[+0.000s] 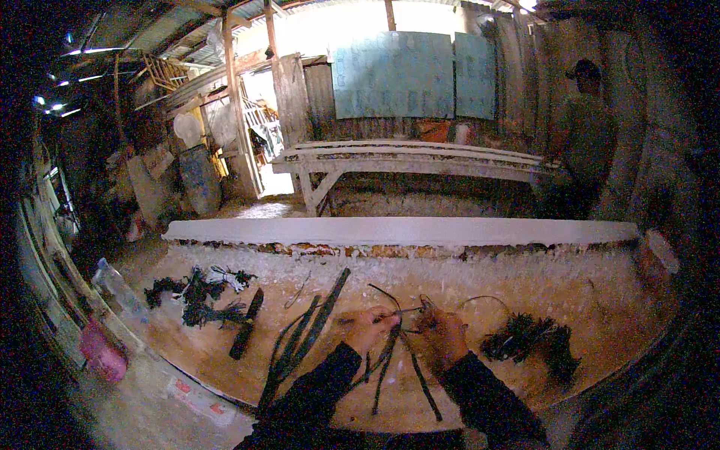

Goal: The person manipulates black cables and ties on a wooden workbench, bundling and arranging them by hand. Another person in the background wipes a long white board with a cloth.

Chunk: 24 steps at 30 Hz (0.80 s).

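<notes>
My left hand (372,328) and my right hand (444,331) are close together above the middle of the worktable (255,375). Both have their fingers closed around a thin dark piece stretched between them; whether it is a strip or a tool is too blurred to tell. Narrow black strips (424,386) hang and spread below it toward me. Left of my left hand lie longer black strips (307,341), and a short dark flat piece (246,324) rests farther left. A thin curved strand (487,298) arcs out beside my right hand.
Tangled black strips (202,296) lie at the table's left, another black bundle (532,343) at its right. A long white moulding (405,231) runs along the far edge. Behind it stand a white bench (420,159) and a person (589,135). A pink object (105,351) sits at the lower left.
</notes>
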Each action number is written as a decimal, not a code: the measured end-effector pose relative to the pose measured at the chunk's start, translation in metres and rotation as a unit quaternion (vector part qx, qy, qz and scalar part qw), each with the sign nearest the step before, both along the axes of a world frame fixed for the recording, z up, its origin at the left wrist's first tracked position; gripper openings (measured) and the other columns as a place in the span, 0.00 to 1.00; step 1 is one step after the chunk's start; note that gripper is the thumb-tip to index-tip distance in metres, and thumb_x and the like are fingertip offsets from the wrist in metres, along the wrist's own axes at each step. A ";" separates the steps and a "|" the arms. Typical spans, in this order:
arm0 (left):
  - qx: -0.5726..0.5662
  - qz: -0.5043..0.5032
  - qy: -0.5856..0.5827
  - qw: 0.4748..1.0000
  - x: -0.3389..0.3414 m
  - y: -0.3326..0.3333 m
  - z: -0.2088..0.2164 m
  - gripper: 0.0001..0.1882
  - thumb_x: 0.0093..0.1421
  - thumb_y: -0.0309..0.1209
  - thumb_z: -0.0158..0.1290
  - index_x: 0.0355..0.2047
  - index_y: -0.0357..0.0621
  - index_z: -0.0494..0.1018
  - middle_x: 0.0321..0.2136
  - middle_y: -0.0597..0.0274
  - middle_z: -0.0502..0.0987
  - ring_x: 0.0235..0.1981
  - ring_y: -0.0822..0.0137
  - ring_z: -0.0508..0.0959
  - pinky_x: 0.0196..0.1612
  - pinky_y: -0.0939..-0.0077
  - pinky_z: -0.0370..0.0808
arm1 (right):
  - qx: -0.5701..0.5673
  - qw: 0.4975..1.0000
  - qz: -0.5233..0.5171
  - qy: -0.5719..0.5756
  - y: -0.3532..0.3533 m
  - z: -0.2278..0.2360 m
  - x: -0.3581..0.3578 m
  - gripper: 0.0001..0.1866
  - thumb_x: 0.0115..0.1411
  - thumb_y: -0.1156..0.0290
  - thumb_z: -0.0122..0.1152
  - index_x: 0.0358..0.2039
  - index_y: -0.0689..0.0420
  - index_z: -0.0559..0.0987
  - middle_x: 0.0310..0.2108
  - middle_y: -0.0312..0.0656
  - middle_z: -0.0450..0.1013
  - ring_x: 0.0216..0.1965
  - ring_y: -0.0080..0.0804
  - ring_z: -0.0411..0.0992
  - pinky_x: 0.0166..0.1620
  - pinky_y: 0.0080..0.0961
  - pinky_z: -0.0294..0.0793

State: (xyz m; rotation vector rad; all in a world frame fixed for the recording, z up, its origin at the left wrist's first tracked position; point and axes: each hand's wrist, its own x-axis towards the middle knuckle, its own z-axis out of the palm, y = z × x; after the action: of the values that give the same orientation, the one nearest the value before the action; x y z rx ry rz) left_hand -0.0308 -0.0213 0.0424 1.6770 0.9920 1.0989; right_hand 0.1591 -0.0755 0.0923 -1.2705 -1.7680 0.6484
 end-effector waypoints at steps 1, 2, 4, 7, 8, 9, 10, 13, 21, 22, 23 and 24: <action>0.029 -0.027 0.038 0.998 0.002 -0.006 0.005 0.10 0.54 0.35 0.54 0.26 0.41 0.72 0.25 0.69 0.73 0.30 0.77 0.69 0.36 0.80 0.66 | 0.021 0.998 -0.059 -0.025 -0.003 0.003 -0.002 0.09 0.48 0.80 0.56 0.32 0.60 0.72 0.26 0.43 0.72 0.27 0.31 0.71 0.29 0.26 0.69; 0.014 -0.067 0.038 0.997 0.004 -0.013 0.007 0.10 0.54 0.35 0.54 0.27 0.41 0.72 0.25 0.69 0.72 0.30 0.77 0.69 0.36 0.81 0.66 | 0.041 0.991 -0.118 -0.052 -0.005 0.005 -0.003 0.10 0.47 0.81 0.55 0.32 0.60 0.70 0.24 0.43 0.72 0.26 0.31 0.71 0.28 0.26 0.68; -0.006 -0.144 0.026 0.989 0.011 -0.023 0.008 0.10 0.55 0.35 0.53 0.27 0.41 0.71 0.26 0.70 0.72 0.30 0.77 0.69 0.36 0.81 0.66 | 0.051 0.982 -0.180 -0.008 0.002 0.007 -0.001 0.10 0.47 0.82 0.55 0.31 0.59 0.67 0.21 0.43 0.69 0.24 0.33 0.69 0.27 0.28 0.67; -0.047 -0.222 -0.074 0.971 0.015 -0.024 0.000 0.09 0.55 0.34 0.53 0.28 0.41 0.72 0.26 0.69 0.72 0.31 0.77 0.69 0.37 0.81 0.66 | 0.102 0.975 -0.199 0.015 0.017 0.001 0.012 0.13 0.46 0.82 0.54 0.34 0.58 0.66 0.21 0.43 0.67 0.24 0.36 0.68 0.27 0.29 0.67; -0.041 -0.203 -0.072 0.976 0.013 -0.019 -0.002 0.09 0.54 0.35 0.53 0.27 0.41 0.72 0.25 0.69 0.72 0.30 0.77 0.69 0.36 0.81 0.66 | 0.124 0.974 -0.191 0.016 0.020 -0.003 0.016 0.15 0.46 0.82 0.54 0.35 0.57 0.67 0.22 0.43 0.66 0.24 0.37 0.68 0.28 0.29 0.67; -0.035 -0.182 -0.071 0.980 0.010 -0.012 -0.003 0.09 0.54 0.35 0.54 0.27 0.41 0.72 0.24 0.69 0.72 0.29 0.77 0.69 0.35 0.81 0.66 | 0.109 0.978 -0.177 0.028 0.023 -0.007 0.019 0.15 0.45 0.82 0.54 0.35 0.57 0.68 0.22 0.43 0.66 0.25 0.37 0.68 0.29 0.28 0.67; -0.029 -0.161 -0.069 0.984 0.006 -0.007 -0.005 0.09 0.54 0.35 0.54 0.26 0.41 0.72 0.24 0.69 0.72 0.28 0.76 0.69 0.34 0.81 0.67 | 0.094 0.981 -0.163 0.041 0.025 -0.011 0.020 0.14 0.45 0.82 0.54 0.35 0.56 0.69 0.23 0.43 0.66 0.27 0.37 0.68 0.30 0.28 0.67; 0.040 0.022 0.026 0.999 -0.008 0.006 -0.006 0.09 0.52 0.34 0.56 0.25 0.41 0.73 0.21 0.69 0.73 0.24 0.76 0.70 0.31 0.80 0.68 | 0.260 0.950 -0.171 -0.027 0.030 -0.015 0.019 0.11 0.45 0.82 0.54 0.31 0.55 0.72 0.26 0.42 0.67 0.30 0.36 0.68 0.34 0.27 0.67; 0.075 0.203 0.005 0.976 -0.027 0.015 0.002 0.10 0.44 0.31 0.60 0.26 0.39 0.76 0.23 0.63 0.75 0.26 0.72 0.74 0.30 0.78 0.70 | 0.003 0.982 0.015 0.191 0.025 -0.021 0.018 0.04 0.47 0.77 0.59 0.25 0.57 0.74 0.30 0.35 0.69 0.37 0.26 0.66 0.42 0.28 0.65; 0.097 0.223 0.010 0.970 -0.027 0.014 0.002 0.10 0.43 0.30 0.60 0.27 0.39 0.76 0.24 0.62 0.75 0.26 0.71 0.74 0.30 0.78 0.70 | -0.052 0.960 0.082 0.261 0.025 -0.022 0.015 0.04 0.47 0.75 0.60 0.25 0.57 0.75 0.31 0.35 0.69 0.37 0.25 0.65 0.42 0.28 0.65; 0.094 0.233 0.017 0.968 -0.027 0.014 0.003 0.10 0.43 0.30 0.60 0.26 0.39 0.75 0.24 0.62 0.75 0.26 0.70 0.74 0.30 0.77 0.70 | -0.107 0.927 0.148 0.328 0.024 -0.022 0.013 0.04 0.48 0.74 0.61 0.25 0.57 0.75 0.32 0.34 0.69 0.37 0.24 0.65 0.42 0.28 0.65; 0.092 0.243 0.024 0.965 -0.025 0.013 0.003 0.09 0.43 0.29 0.59 0.26 0.39 0.75 0.24 0.61 0.75 0.26 0.69 0.75 0.31 0.77 0.71 | -0.124 0.924 0.171 0.318 0.022 -0.022 0.011 0.04 0.48 0.73 0.61 0.26 0.57 0.75 0.32 0.34 0.69 0.37 0.24 0.66 0.42 0.27 0.66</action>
State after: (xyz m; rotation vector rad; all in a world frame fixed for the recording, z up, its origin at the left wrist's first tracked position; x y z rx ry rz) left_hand -0.0561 -0.0080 0.0451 1.6517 1.4176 1.5133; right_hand 0.1701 -0.0531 0.0706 -0.7668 -1.3811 1.3517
